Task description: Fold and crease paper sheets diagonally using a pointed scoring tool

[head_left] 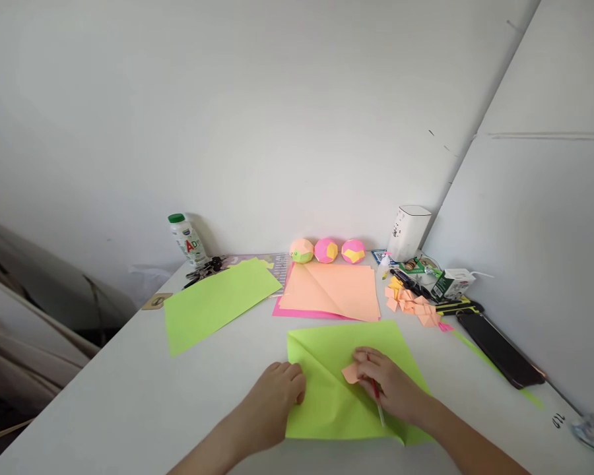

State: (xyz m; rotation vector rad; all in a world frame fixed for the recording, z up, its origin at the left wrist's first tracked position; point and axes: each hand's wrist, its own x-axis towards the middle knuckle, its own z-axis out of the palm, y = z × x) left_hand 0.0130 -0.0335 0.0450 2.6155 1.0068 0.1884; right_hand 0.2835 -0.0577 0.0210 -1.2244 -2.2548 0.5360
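A creased sheet of bright green paper (327, 415) lies on the table in front of me. At its left edge is my left hand (280, 389), fingers curled closed on the paper; the fingertips are partly hidden. Over the sheet's right half, my right hand (383, 382) is closed around a slim red pen (375, 389) whose pale end slants down toward me. A small peach paper piece (350, 373) is also held at those fingers, above the green sheet. The sheet's near right corner is slightly lifted and bent under my right wrist.
Another green sheet (218, 307) lies left. Behind are peach sheets (331, 287) over pink paper and three paper balls (326, 251). At right are peach scraps (416, 307), a cutter (458, 306), a black case (497, 348) and a white container (410, 234). A bottle (187, 241) stands back left.
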